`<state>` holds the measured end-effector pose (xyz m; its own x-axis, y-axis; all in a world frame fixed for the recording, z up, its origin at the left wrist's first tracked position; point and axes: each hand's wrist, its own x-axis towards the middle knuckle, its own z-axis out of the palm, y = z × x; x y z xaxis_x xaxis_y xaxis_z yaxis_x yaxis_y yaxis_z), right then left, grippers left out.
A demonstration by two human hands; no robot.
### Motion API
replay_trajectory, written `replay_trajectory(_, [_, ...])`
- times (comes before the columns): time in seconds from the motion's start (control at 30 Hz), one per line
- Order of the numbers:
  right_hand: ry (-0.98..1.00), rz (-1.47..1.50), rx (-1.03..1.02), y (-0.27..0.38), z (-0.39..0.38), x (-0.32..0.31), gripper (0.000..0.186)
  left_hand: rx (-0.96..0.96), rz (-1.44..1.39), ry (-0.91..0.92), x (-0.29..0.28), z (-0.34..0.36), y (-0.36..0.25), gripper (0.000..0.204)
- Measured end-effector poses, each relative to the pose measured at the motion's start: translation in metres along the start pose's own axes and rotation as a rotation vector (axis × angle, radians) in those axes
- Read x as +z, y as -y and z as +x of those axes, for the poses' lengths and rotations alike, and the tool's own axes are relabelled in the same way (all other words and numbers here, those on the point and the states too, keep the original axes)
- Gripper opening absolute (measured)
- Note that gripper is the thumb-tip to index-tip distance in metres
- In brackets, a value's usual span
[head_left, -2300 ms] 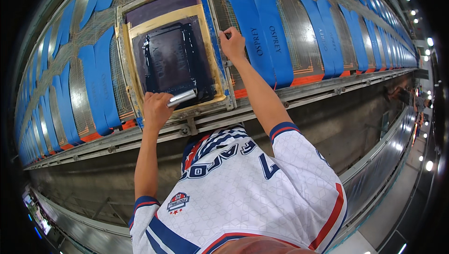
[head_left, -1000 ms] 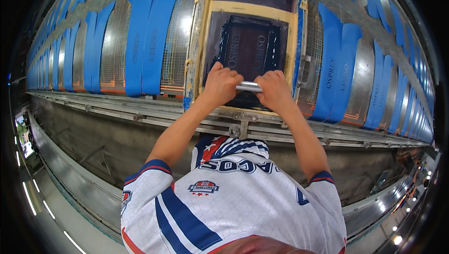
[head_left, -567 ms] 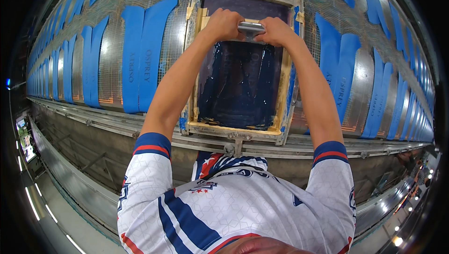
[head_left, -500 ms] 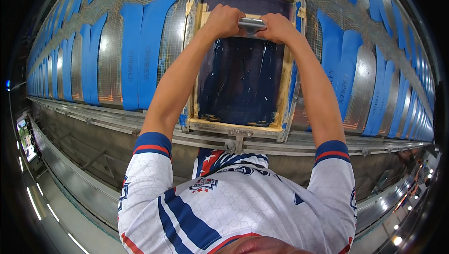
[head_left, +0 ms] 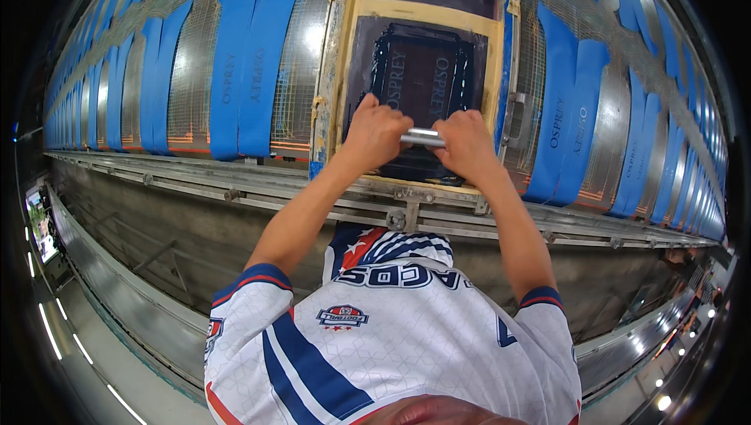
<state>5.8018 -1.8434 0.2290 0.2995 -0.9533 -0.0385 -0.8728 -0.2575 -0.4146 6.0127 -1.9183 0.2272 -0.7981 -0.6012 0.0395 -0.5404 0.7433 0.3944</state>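
Observation:
Both my hands grip a squeegee (head_left: 423,137) with a metal handle, my left hand (head_left: 377,135) at its left end and my right hand (head_left: 465,142) at its right end. Fingers of both are closed around it. It stands across the near part of a screen printing frame (head_left: 329,73), whose mesh is bordered with yellow tape. Dark ink (head_left: 418,168) lies on the mesh near the squeegee, and ink edges outline the swept area farther off. Two columns of lettering show in the mesh (head_left: 417,73) beyond my hands. The squeegee's blade is hidden by my hands and the handle.
Blue cut fabric pieces (head_left: 235,73) lie in rows on the long metal table at left, and more blue pieces (head_left: 569,112) lie at right. A metal rail (head_left: 289,204) runs along the table's near edge. A metal clamp (head_left: 514,118) sits beside the frame.
My hands have drawn the squeegee from the far part of the mesh toward me. Ink that covered the middle is swept nearer, and the lettering in the mesh now shows.

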Motion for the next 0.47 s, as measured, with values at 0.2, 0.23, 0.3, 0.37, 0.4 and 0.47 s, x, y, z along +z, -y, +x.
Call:
replay_trajectory(0.2, [0.046, -0.022, 0.125, -0.072, 0.102, -0.050, 0.023, 0.016, 0.071, 0.013, -0.029, 0.122, 0.062, 0.021])
replay_trajectory(0.23, [0.072, -0.001, 0.168, -0.085, 0.118, -0.054, 0.024, -0.001, 0.085, 0.034, -0.034, 0.141, 0.071, 0.021])
replay_trajectory(0.3, [0.124, -0.001, 0.213, -0.108, 0.145, -0.059, 0.029, -0.009, 0.114, 0.089, -0.036, 0.172, 0.088, 0.024])
replay_trajectory(0.37, [0.195, 0.009, 0.269, -0.115, 0.165, -0.068, 0.033, -0.018, 0.102, 0.065, -0.035, 0.187, 0.099, 0.028])
replay_trajectory(0.4, [0.160, 0.029, 0.248, -0.118, 0.168, -0.070, 0.034, -0.023, 0.076, 0.075, -0.034, 0.193, 0.103, 0.030])
replay_trajectory(0.47, [0.175, 0.086, 0.269, -0.125, 0.173, -0.068, 0.035, -0.056, 0.065, 0.110, -0.032, 0.200, 0.107, 0.039])
